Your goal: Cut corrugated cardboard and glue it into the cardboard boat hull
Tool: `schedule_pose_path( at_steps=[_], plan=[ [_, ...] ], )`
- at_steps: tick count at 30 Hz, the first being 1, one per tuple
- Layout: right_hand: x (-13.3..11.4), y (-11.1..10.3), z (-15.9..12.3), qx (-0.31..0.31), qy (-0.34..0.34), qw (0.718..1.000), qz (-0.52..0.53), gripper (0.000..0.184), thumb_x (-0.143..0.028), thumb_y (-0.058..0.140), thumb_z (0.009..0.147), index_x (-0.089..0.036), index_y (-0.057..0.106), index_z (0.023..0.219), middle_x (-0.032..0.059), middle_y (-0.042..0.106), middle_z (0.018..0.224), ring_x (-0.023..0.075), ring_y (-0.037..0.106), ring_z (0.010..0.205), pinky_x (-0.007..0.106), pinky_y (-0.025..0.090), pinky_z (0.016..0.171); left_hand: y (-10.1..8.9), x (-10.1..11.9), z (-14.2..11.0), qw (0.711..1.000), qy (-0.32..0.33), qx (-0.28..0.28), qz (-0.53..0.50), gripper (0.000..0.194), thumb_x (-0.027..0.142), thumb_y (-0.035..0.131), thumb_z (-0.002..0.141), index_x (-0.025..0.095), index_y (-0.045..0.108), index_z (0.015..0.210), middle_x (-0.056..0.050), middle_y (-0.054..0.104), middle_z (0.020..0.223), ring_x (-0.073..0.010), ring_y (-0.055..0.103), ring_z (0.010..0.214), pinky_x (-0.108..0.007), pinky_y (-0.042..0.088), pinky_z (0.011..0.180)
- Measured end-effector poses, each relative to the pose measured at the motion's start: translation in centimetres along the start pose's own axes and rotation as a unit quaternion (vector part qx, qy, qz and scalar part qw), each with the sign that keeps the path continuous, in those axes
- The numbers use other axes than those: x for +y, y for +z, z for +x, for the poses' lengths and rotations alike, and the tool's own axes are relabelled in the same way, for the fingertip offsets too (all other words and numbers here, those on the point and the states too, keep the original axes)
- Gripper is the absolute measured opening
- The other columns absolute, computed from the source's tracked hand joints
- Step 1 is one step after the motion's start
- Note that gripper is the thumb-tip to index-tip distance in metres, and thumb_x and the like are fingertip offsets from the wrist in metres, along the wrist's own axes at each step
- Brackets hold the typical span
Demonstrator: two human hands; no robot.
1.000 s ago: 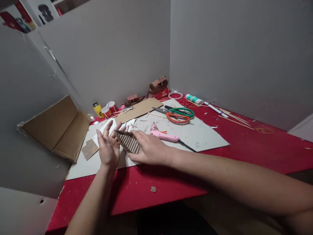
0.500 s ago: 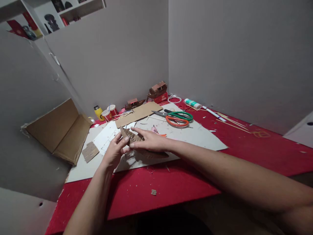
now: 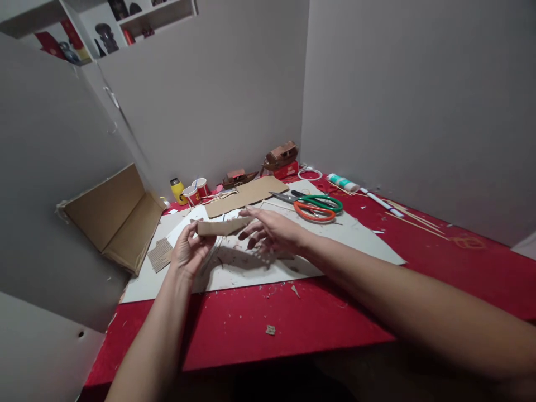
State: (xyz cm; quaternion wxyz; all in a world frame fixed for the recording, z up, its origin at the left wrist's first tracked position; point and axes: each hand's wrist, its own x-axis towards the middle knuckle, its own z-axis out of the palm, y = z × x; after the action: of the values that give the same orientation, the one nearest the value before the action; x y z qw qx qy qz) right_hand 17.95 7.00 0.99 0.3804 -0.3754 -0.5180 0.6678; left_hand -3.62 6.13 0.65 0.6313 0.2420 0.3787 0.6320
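Note:
A small boat-shaped cardboard piece (image 3: 221, 227) is held above the table, its plain brown side facing me. My left hand (image 3: 192, 250) grips its left end between thumb and fingers. At its right end is my right hand (image 3: 274, 231), fingers apart and slightly curled; whether a fingertip touches the cardboard I cannot tell. Under both hands lies a white board (image 3: 352, 245) with scraps on it. Scissors (image 3: 316, 206) with green and orange handles rest beyond my right hand. A corrugated cardboard scrap (image 3: 159, 257) lies left of my left hand.
Behind stand a yellow bottle (image 3: 178, 191), paper cups (image 3: 191, 196) and two model boats (image 3: 281, 156). A flat cardboard sheet (image 3: 251, 196) lies before them. Thin sticks (image 3: 414, 218) and a white tube (image 3: 381, 202) are at right. A folded cardboard panel (image 3: 113, 215) leans left.
The cardboard piece has been turned from its ribbed face to its plain side. My left hand, first open, has closed on it, and my right hand has loosened its hold.

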Motion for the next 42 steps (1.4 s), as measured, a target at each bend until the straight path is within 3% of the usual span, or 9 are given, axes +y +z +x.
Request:
schedule_pose_path(
  at_steps=[4,8,11,17,22,28,33,37,42],
  plan=[
    [0.3,0.1,0.3,0.053,-0.051,0.997,0.015,0.043,-0.049,0.049,0.093,-0.017,0.053,0.121,0.0072,0.069,0.076,0.0112,0.059,0.046,0.016,0.032,0.031,-0.5,0.3,0.5,0.998,-0.002,0.06,-0.03,0.018,0.022,0.056,0.084,0.015,0.058,0.101,-0.007,0.063,0.081,-0.0156,0.066,0.07,-0.027,0.059,0.067],
    [0.5,0.4,0.0,0.077,-0.117,0.99,0.025,0.041,-0.038,0.06,0.087,-0.018,0.055,0.123,0.0023,0.067,0.071,0.009,0.056,0.046,0.018,0.039,0.037,-0.4,0.2,0.6,0.995,-0.025,0.094,-0.029,0.016,0.025,0.054,0.087,0.015,0.058,0.099,-0.009,0.062,0.082,-0.0166,0.065,0.069,-0.027,0.06,0.062],
    [0.6,0.7,-0.3,0.081,-0.165,0.983,0.009,0.055,-0.031,0.069,0.08,-0.017,0.051,0.129,-0.0004,0.067,0.067,0.0095,0.055,0.046,0.02,0.041,0.039,-0.2,0.0,0.6,0.994,-0.041,0.102,-0.019,0.014,0.025,0.052,0.088,0.015,0.058,0.096,-0.008,0.061,0.08,-0.0164,0.065,0.066,-0.027,0.059,0.058],
    [0.9,0.8,-0.2,0.031,-0.162,0.986,-0.001,0.064,-0.033,0.072,0.075,-0.018,0.049,0.132,-0.0001,0.069,0.069,0.0099,0.057,0.047,0.019,0.04,0.038,-0.1,-0.8,0.5,0.994,-0.059,0.086,0.015,0.013,0.024,0.055,0.085,0.016,0.059,0.095,-0.008,0.06,0.08,-0.0173,0.064,0.064,-0.029,0.059,0.057],
    [1.0,0.5,0.2,0.026,-0.177,0.983,-0.031,0.031,-0.04,0.067,0.077,-0.018,0.061,0.098,-0.0002,0.066,0.064,0.0092,0.056,0.046,0.02,0.043,0.039,-0.1,-1.1,0.4,0.996,-0.046,0.064,0.031,0.011,0.02,0.057,0.081,0.016,0.059,0.092,-0.007,0.059,0.079,-0.0167,0.063,0.063,-0.03,0.059,0.058],
    [0.8,-0.5,0.4,0.031,-0.213,0.972,-0.098,0.024,-0.041,0.063,0.077,-0.018,0.06,0.085,0.0,0.064,0.068,0.0112,0.059,0.054,0.021,0.046,0.042,-0.1,1.0,-0.4,0.999,0.021,0.016,0.029,0.014,0.02,0.057,0.077,0.015,0.062,0.089,-0.007,0.063,0.086,-0.0182,0.064,0.073,-0.034,0.059,0.069],
    [1.0,-0.8,0.9,0.044,-0.263,0.946,-0.184,0.023,-0.036,0.062,0.076,-0.017,0.064,0.089,0.002,0.064,0.076,0.0142,0.061,0.064,0.024,0.049,0.049,-0.6,2.2,-0.1,0.998,0.054,0.015,0.038,0.018,0.028,0.057,0.076,0.016,0.064,0.089,-0.004,0.063,0.083,-0.0166,0.063,0.072,-0.032,0.058,0.066],
    [1.5,-0.8,1.0,0.078,-0.31,0.913,-0.252,0.018,-0.031,0.063,0.075,-0.016,0.068,0.085,0.0031,0.066,0.08,0.0126,0.055,0.063,0.025,0.044,0.054,-1.1,2.1,0.4,0.996,0.046,0.019,0.073,0.015,0.023,0.065,0.071,0.017,0.063,0.085,-0.003,0.063,0.08,-0.0179,0.064,0.072,-0.034,0.057,0.066],
    [1.6,-1.1,1.1,0.097,-0.323,0.896,-0.288,0.024,-0.038,0.06,0.081,-0.015,0.066,0.08,0.0025,0.063,0.071,0.0133,0.055,0.062,0.026,0.043,0.055,-1.2,2.2,0.2,0.99,0.03,0.005,0.134,0.02,0.023,0.068,0.069,0.017,0.067,0.087,-0.002,0.065,0.081,-0.0166,0.064,0.069,-0.033,0.057,0.066]
  ],
)
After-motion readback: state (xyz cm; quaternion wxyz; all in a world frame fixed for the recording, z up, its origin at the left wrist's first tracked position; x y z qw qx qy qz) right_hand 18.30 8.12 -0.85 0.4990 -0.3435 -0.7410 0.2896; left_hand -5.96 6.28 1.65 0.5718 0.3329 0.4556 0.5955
